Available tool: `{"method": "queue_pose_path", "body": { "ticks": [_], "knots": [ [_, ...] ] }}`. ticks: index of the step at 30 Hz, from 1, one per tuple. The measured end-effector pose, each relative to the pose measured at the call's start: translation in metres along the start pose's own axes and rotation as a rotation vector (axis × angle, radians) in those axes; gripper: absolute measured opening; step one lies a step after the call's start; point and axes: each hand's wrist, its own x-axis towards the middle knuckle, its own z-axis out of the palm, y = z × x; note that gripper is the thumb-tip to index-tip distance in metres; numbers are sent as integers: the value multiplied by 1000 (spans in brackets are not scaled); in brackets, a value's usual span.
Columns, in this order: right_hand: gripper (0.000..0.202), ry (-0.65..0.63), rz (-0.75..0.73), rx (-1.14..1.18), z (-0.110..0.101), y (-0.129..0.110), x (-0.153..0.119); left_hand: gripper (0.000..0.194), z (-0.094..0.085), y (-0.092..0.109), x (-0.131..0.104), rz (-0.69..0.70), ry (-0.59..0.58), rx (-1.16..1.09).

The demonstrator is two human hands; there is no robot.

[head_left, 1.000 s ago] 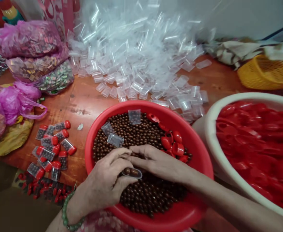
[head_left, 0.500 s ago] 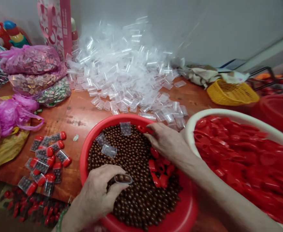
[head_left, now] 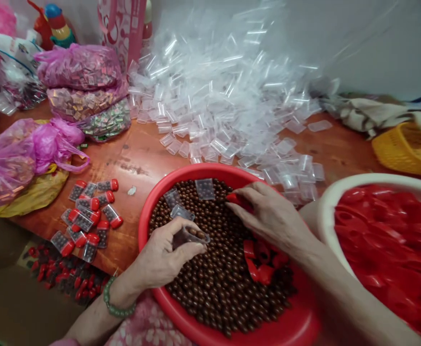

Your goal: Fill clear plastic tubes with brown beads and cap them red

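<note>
A red basin [head_left: 146,211] holds many small brown balls [head_left: 217,283]. Over its left side, my left hand [head_left: 167,250] grips a clear plastic case [head_left: 192,235] with brown balls at its open mouth. My right hand [head_left: 268,211] pinches a red cap [head_left: 234,198] above the balls, a short way from the case. More red caps [head_left: 264,264] lie on the balls below my right wrist. Several other clear cases [head_left: 205,189] rest on the balls toward the back left.
Filled red-capped cases [head_left: 84,218] lie on the wooden table [head_left: 134,158] at left, above a box of more. Clear cases [head_left: 232,105] are heaped behind. A white tub [head_left: 327,216] of red caps and a yellow basket [head_left: 404,149] stand at right; pink bags [head_left: 84,67] sit at back left.
The view has shifted, so the scene sits further right. The case in my left hand is tilted differently, showing more of its side. My right hand still holds the red cap.
</note>
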Motion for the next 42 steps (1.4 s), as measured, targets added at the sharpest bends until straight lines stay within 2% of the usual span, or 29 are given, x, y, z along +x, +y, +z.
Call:
{"method": "queue_pose_path", "body": {
  "ticks": [3,4,6,8,14,19,23,28,30,33,35,38,42],
  "knots": [
    [24,11,-28,390,-17,-17,-13,20,1,1,0,-44,-20,-84],
    [26,-32,-38,516,-22,-25,-17,20,1,1,0,-50,-20,-99],
    [32,-71,-56,659,-29,-41,-24,20,2,1,0,-49,-16,-117],
    [34,-56,-77,735,-32,-56,-28,21,2,0,0,-35,-29,-119],
    [6,-69,-283,719,-31,-78,-20,20,0,-4,0,80,-76,-77],
    [7,-139,-370,637,-35,-76,-23,11,-1,-2,-4,23,-60,26],
    [6,-116,-327,598,-43,-68,-34,10,0,-2,-5,-18,-31,-47],
    [16,-170,-225,585,-50,-57,-42,12,0,-2,-1,-13,-1,-93],
    [15,-116,-145,612,-48,-56,-42,13,0,-1,-1,-2,-10,-85],
    [25,-20,2,706,-38,-61,-43,16,0,-1,-1,-4,-16,-111],
    [26,-2,50,802,-28,-67,-44,19,-1,-1,-1,-4,13,-120],
    [21,6,21,892,-16,-77,-45,24,-2,-2,-1,-3,85,-115],
    [20,69,-99,888,-7,-84,-49,34,0,-1,-1,26,136,-106]
  ]
}}
